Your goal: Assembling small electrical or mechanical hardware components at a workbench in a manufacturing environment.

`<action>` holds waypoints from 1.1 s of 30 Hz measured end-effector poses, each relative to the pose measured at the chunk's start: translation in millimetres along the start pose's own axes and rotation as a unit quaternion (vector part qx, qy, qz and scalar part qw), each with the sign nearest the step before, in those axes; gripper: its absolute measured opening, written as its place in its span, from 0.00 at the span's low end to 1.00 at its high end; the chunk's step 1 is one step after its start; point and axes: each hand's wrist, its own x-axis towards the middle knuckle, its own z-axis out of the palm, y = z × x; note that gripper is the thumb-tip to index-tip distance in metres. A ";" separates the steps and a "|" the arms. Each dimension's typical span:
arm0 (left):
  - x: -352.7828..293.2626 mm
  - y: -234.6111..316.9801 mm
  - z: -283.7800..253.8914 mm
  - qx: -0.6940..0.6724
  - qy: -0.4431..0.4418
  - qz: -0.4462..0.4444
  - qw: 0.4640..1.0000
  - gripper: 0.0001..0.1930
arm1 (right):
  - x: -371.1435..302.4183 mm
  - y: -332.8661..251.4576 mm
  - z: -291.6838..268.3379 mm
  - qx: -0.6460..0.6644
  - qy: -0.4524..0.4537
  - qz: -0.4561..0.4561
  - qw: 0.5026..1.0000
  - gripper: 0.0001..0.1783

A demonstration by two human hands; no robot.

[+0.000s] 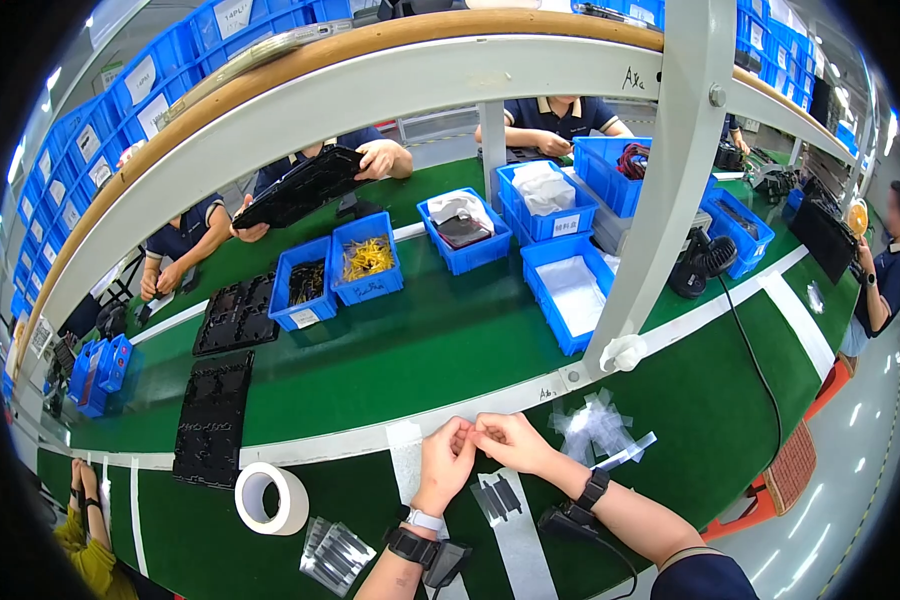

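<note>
Both hands are meeting over the green bench [390,360]. The left hand [446,462] and right hand [510,440] are pinching fingertips together on something tiny between them, too small to identify. Directly below the hands, small dark strips [497,497] are lying on a white tape band. Clear plastic pieces [592,428] are sitting just right of the right hand. A roll of white tape [271,498] is standing well left, near black trays [213,420]. Blue bins [368,258] are lining up further back.
</note>
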 end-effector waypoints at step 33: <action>-1.0 -0.6 0.3 0.002 -0.001 0.001 1.000 0.03 | -0.7 -1.5 3.0 0.027 0.014 -0.011 0.999 0.09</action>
